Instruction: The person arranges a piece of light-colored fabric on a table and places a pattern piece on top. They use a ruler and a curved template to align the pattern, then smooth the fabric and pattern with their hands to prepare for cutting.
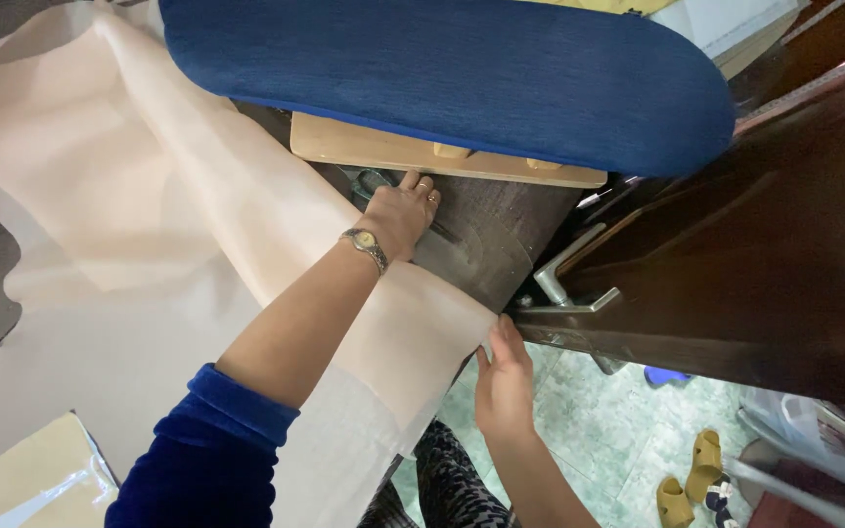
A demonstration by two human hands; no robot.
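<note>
A wide sheet of pale peach, smooth woven fabric (149,196) spreads over most of the left side and runs off the top and left edges, so its full extent cannot be seen; its near corner drapes over the edge of the dark brown wooden surface (486,235). Above it lies a long padded board covered in deep blue ribbed cloth (442,73), rounded at its right end, resting on a pale plywood base (364,147); its left end is cut off by the fabric. To the right, a dark polished wooden panel (765,254) carries a silvery metal bracket (569,284). Below shows a pale green tiled floor (599,430) with a pair of yellow sandals (691,474), partly cut off.

The left hand (405,210), wearing a wristwatch and a ring, presses flat on the surface at the fabric's edge, fingers together; what lies beneath the fingertips, a greenish shape, is hard to make out. The right hand (504,381) pinches the fabric's hanging corner between thumb and fingers. A blue velvet sleeve (202,460) covers the left upper arm.
</note>
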